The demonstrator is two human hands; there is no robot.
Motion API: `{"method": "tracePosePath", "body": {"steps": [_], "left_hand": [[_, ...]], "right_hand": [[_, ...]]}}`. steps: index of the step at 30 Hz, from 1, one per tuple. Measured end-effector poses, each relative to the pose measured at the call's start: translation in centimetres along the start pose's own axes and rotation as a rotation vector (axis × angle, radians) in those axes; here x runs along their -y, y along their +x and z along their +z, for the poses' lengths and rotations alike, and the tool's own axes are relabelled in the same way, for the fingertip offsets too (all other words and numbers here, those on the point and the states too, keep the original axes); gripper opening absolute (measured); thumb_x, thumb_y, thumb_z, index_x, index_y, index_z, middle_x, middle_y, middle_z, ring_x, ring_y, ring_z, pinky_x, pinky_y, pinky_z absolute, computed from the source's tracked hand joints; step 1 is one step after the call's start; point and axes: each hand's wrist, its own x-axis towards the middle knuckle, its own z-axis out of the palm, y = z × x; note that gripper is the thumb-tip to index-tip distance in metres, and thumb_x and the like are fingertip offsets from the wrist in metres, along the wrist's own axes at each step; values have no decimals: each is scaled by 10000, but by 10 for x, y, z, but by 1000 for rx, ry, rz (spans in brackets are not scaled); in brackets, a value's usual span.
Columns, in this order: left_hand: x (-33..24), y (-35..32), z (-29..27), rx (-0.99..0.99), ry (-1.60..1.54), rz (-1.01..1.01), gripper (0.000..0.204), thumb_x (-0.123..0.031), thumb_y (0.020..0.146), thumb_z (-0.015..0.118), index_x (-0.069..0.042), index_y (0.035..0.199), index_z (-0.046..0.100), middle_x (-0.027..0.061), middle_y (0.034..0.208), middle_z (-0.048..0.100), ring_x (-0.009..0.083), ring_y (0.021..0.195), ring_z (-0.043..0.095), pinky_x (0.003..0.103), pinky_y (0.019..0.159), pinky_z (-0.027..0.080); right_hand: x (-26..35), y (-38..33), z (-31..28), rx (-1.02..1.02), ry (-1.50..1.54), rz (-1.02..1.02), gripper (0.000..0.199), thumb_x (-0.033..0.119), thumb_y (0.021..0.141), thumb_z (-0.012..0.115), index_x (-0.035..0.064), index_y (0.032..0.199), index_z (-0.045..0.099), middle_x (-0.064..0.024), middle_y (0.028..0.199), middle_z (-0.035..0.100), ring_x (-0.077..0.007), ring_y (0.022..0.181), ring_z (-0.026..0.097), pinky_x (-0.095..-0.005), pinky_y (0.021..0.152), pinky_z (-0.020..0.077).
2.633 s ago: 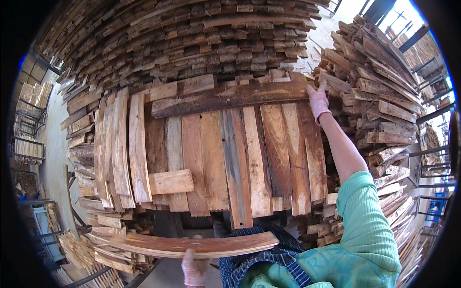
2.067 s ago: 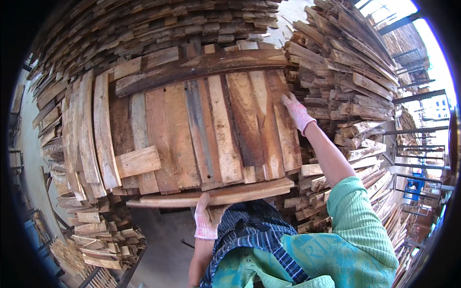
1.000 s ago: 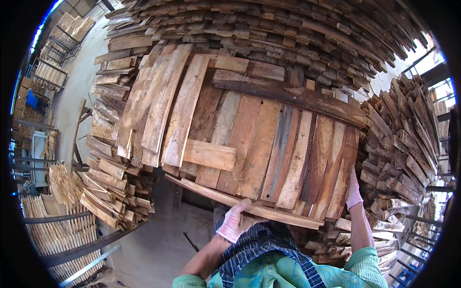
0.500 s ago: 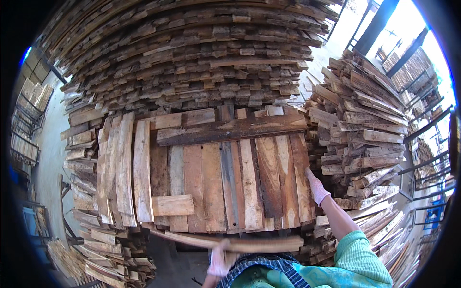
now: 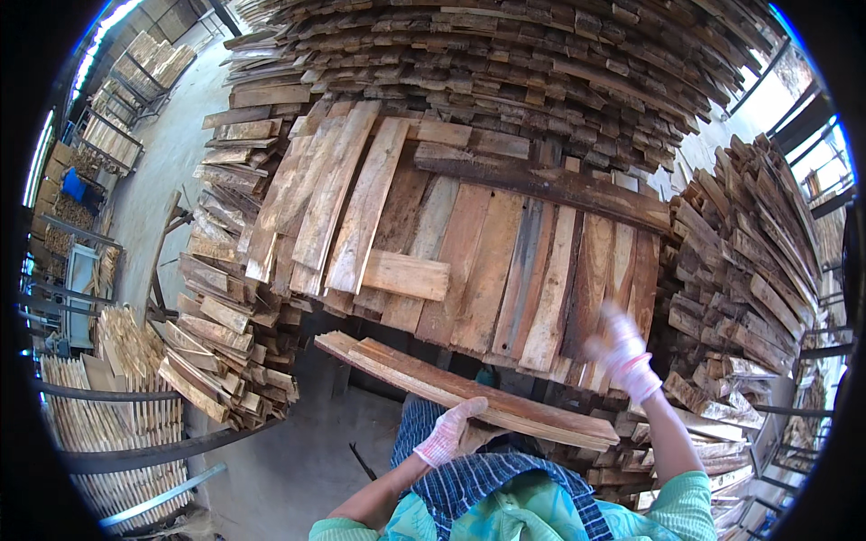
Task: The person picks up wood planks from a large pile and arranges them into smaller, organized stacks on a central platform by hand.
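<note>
My left hand (image 5: 450, 433), in a pale pink-and-white glove, is closed around the near edge of a small bundle of long wooden boards (image 5: 469, 394). The boards lie slantwise in front of my body, just off the near edge of the plank-covered table. Their far-left end shows more than one layer. My right hand (image 5: 624, 353), gloved too, is over the right part of the planks (image 5: 483, 261) laid side by side. It is blurred by motion, but thumb and fingers look apart with nothing between them. A short light board (image 5: 406, 274) lies across the planks at the left.
A dark long board (image 5: 541, 187) lies across the far side of the planks. Several pale boards (image 5: 338, 198) overlap on the left. High lumber stacks stand behind (image 5: 505, 81) and at the right (image 5: 744, 243). Another pile (image 5: 230, 316) flanks the left, beside a grey floor (image 5: 271, 469).
My view has turned leftward. The boards in my left hand have come up, with their broad face now showing. My right hand has left the planks' right edge and moved inward over them.
</note>
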Motion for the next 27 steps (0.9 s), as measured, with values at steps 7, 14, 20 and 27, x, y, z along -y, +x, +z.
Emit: {"method": "tracePosePath", "body": {"steps": [7,14,20,27], "left_hand": [[0,3,41,136,378,25,611,-208,984,643,-8,1495,373,197,1450,513,321,1320,536,493,1138,448],[-100,2,-16,-64,292,456,476,-235,908,767,-144,1291,499,109,1151,614,307,1003,648,583,874,581],[-175,0,15,-132,488,221,465,-379,990,642,-35,1282,531,209,1092,630,366,929,673,551,844,592],[-194,6,50,-86,512,-73,544,-426,1025,556,-13,1372,478,252,1136,639,383,922,671,492,777,628]], "right_hand": [[130,-27,-16,618,66,-101,889,552,809,762,307,1571,377,-268,1243,523,-482,1155,551,-502,993,474],[36,-26,26,11,-502,-274,561,531,811,740,393,1333,586,-191,1275,520,-415,1195,526,-559,968,431],[34,-17,15,114,-372,-253,616,625,844,669,392,1401,547,-195,1198,560,-389,1093,575,-523,899,457],[26,-4,-11,230,-467,-256,629,489,887,697,469,1467,453,-177,1286,531,-361,1173,551,-499,957,453]]}}
